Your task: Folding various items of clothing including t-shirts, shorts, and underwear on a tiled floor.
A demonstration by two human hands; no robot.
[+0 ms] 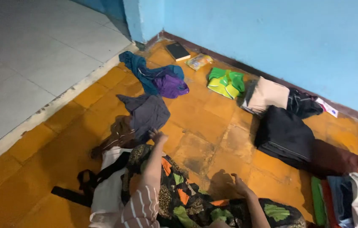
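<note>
Head view looked down on an orange tiled floor (204,139), worn and stained dark near the middle, meeting a smooth blue wall (272,38) on the far side. The person's left hand (158,136) reached out to the near edge of a limp grey garment (147,113) lying crumpled to the left; the fingers touched it, but I couldn't tell whether they had closed on the cloth. The right hand (241,186) rested loose and spread, holding nothing, just beside a patterned black, orange and green cloth (187,198) on the lap.

Pulling the grey piece by one corner could have dragged the brown garment (117,137) touching it, or swept it over the grimy patch. A white bag with black straps (105,185) lay close on the left, its loops apt to snag a sleeve.

Far off lay a teal and purple heap (162,78), a shiny green bundle (226,82) and a folded black stack (284,135), soft and square-edged.
</note>
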